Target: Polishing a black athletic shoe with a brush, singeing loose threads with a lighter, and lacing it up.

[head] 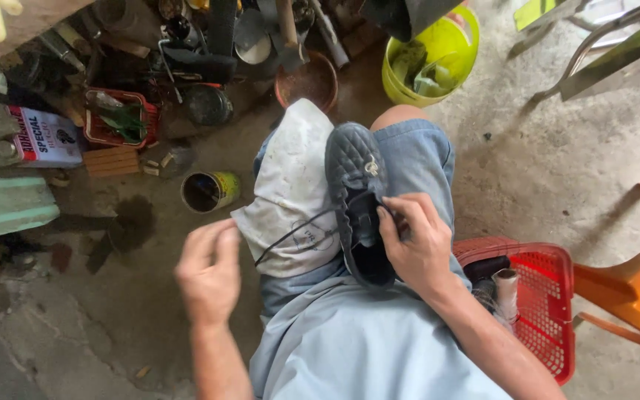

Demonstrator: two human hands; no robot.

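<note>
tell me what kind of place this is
Probably a small shoe-repair spot on a bare concrete floor: a black shoe rests on the person's lap, with an open tin and a heap of tools nearby.

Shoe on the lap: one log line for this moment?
right hand grips black shoe | left hand pulls thread | white cloth under shoe

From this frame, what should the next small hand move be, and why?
Probably the left hand draws further out to tighten the dark thread. The thread runs slack from it to the black shoe, which the right hand steadies on the white cloth.
</note>
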